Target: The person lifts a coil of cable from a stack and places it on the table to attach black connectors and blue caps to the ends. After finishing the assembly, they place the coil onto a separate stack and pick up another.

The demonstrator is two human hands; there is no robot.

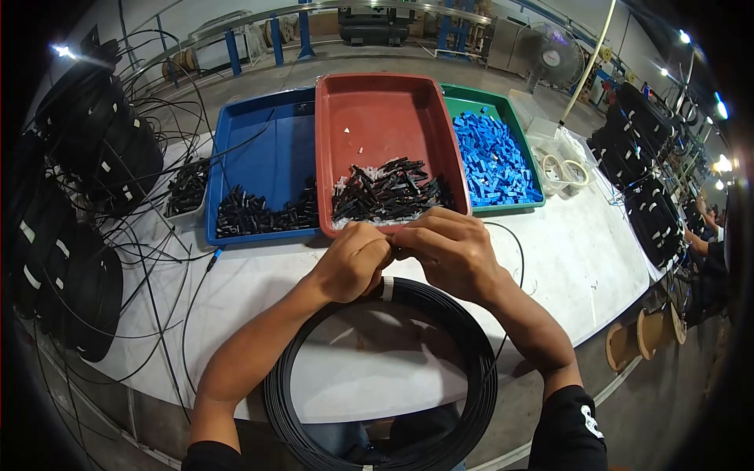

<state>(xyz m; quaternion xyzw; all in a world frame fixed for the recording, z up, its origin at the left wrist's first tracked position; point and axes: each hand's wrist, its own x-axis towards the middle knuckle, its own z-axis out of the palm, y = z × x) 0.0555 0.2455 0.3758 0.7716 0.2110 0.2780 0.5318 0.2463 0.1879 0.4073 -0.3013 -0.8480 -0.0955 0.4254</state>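
My left hand [353, 263] and my right hand [452, 250] meet in front of the red tray, fingers pinched together and touching. A thin black cable [521, 255] comes out from behind my right hand, curves down and joins the coil. Whatever lies between the fingertips is hidden; I cannot make out what my left hand grips. Beneath my wrists is a large coil of black cable [485, 377], bound with white tape [388, 289] and overhanging the table's front edge. Just beyond the hands, the red tray [377, 106] holds a heap of small black parts [393, 192].
A blue tray [255, 149] with black parts stands left, a green tray [491, 98] with blue connectors [495, 161] right. Tape rolls [577, 173] sit beside it. Stacked cable coils [94, 149] flank the white table [581, 267]. A co-worker's arm [697, 242] shows far right.
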